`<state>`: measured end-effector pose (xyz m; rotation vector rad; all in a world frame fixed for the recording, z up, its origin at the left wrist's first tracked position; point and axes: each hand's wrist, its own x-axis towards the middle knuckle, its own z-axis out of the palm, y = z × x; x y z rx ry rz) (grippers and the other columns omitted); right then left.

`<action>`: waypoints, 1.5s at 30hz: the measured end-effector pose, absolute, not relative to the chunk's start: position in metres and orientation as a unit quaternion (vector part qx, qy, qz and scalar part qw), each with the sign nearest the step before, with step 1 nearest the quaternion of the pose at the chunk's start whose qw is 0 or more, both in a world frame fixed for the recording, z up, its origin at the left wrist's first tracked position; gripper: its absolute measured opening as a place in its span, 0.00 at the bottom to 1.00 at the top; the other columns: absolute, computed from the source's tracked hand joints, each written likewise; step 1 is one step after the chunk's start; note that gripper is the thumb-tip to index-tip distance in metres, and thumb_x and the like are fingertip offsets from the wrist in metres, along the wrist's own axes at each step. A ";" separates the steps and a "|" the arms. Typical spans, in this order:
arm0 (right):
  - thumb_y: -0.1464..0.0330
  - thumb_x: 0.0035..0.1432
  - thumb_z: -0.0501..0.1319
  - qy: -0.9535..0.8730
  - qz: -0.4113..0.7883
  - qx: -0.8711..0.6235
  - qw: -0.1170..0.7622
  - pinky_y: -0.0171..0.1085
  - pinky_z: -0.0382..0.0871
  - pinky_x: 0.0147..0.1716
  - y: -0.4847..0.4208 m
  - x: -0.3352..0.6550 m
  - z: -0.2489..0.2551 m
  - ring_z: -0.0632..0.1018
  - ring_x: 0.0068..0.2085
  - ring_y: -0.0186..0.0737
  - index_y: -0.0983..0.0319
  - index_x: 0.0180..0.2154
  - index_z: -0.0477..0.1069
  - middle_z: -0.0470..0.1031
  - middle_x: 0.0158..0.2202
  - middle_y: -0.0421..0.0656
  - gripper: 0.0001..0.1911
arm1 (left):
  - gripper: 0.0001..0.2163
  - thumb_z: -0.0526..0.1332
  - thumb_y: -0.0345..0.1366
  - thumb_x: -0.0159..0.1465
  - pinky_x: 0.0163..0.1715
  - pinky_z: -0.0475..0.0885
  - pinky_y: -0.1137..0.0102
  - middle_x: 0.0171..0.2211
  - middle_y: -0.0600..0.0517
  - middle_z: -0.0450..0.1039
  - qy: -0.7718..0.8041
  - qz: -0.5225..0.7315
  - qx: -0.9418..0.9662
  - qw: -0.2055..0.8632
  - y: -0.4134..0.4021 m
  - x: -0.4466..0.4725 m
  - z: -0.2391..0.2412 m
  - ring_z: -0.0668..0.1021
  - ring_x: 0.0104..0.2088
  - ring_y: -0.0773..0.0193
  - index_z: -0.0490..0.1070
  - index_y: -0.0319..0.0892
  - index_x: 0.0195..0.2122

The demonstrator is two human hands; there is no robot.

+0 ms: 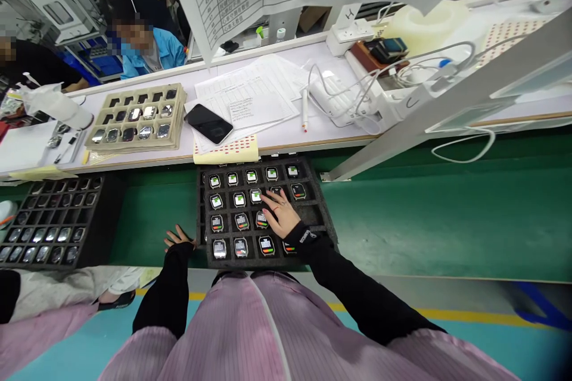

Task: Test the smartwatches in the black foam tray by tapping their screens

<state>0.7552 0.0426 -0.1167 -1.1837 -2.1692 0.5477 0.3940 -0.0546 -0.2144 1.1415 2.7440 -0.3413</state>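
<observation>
A black foam tray (319, 214) lies on the green conveyor belt in front of me, holding several small watch bodies with lit screens (241, 221). My right hand (279, 213) lies flat over the tray, fingers spread, fingertips touching the watch bodies in the middle rows. My left hand (177, 237) rests open beside the tray's left edge, on the belt, holding nothing. Both arms wear black sleeves.
Another black tray (27, 214) with several watch bodies sits on the belt at left. On the white bench behind lie a beige tray (179, 108) of watch bodies, a black phone (208, 123), papers, a pen (305, 110), cables. A metal bar (447, 101) slants across right. People sit opposite.
</observation>
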 end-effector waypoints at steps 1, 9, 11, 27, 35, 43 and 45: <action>0.65 0.68 0.46 -0.820 0.208 -0.441 0.299 0.62 0.48 0.64 0.043 0.752 -0.116 0.65 0.61 0.52 0.70 0.58 0.64 0.72 0.53 0.56 0.23 | 0.43 0.64 0.48 0.58 0.57 0.57 0.37 0.68 0.32 0.40 0.915 -0.116 0.379 0.075 -0.054 0.394 -0.214 0.52 0.65 0.28 0.45 0.39 0.69; 0.66 0.68 0.45 -0.846 0.207 -0.414 0.265 0.62 0.47 0.64 0.047 0.740 -0.119 0.59 0.65 0.53 0.73 0.61 0.61 0.73 0.52 0.55 0.25 | 0.42 0.65 0.47 0.57 0.57 0.57 0.37 0.68 0.32 0.41 0.919 -0.117 0.373 0.050 -0.054 0.401 -0.210 0.52 0.65 0.29 0.47 0.38 0.68; 0.67 0.68 0.45 -0.855 0.204 -0.407 0.247 0.63 0.45 0.64 0.048 0.739 -0.121 0.57 0.66 0.54 0.73 0.61 0.61 0.75 0.50 0.55 0.25 | 0.42 0.65 0.47 0.57 0.58 0.57 0.38 0.68 0.32 0.41 0.918 -0.117 0.375 0.049 -0.055 0.402 -0.211 0.52 0.65 0.29 0.47 0.38 0.68; 0.68 0.68 0.45 -0.864 0.223 -0.374 0.252 0.61 0.49 0.64 0.046 0.704 -0.115 0.61 0.64 0.52 0.73 0.58 0.65 0.74 0.52 0.55 0.24 | 0.44 0.61 0.53 0.58 0.59 0.52 0.38 0.69 0.34 0.37 0.918 -0.132 0.360 0.101 -0.056 0.396 -0.214 0.48 0.66 0.31 0.42 0.41 0.69; 0.70 0.68 0.44 -0.884 0.213 -0.355 0.216 0.62 0.47 0.64 0.054 0.695 -0.115 0.60 0.65 0.52 0.72 0.58 0.65 0.74 0.51 0.55 0.23 | 0.46 0.62 0.51 0.58 0.60 0.50 0.39 0.69 0.34 0.33 0.919 -0.126 0.355 0.115 -0.057 0.397 -0.217 0.45 0.67 0.32 0.38 0.41 0.70; 0.69 0.69 0.41 -0.871 0.234 -0.366 0.228 0.63 0.48 0.64 0.063 0.690 -0.114 0.61 0.64 0.51 0.69 0.59 0.65 0.73 0.53 0.52 0.24 | 0.46 0.62 0.54 0.57 0.60 0.49 0.38 0.70 0.35 0.32 0.922 -0.114 0.351 0.117 -0.060 0.396 -0.222 0.45 0.67 0.32 0.39 0.42 0.70; 0.69 0.69 0.41 -0.875 0.242 -0.353 0.226 0.63 0.49 0.64 0.060 0.682 -0.115 0.62 0.64 0.51 0.69 0.59 0.65 0.73 0.53 0.52 0.24 | 0.47 0.64 0.53 0.56 0.60 0.50 0.38 0.70 0.36 0.32 0.924 -0.117 0.346 0.116 -0.059 0.395 -0.225 0.45 0.67 0.33 0.39 0.44 0.70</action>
